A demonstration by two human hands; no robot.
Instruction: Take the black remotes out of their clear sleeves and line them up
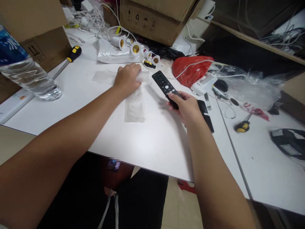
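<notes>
In my right hand (184, 105) is a black remote control (166, 84), its buttons facing up and my thumb resting on its lower part. My left hand (128, 79) is closed over clear plastic sleeves (135, 106) at the middle of the white table; a rolled edge sticks out past its fingers. One flat sleeve reaches toward me, while another lies to the left of the hand. Just beyond my right wrist lies a second black object (206, 116), partly hidden by the arm, which looks like another remote.
A water bottle (30, 70) and a screwdriver (69, 60) are at the left. Lamp sockets (135, 48), a red bag (190, 68) and a power strip (203, 84) line the back. Another screwdriver (243, 126) lies right, with cardboard boxes (152, 22) behind.
</notes>
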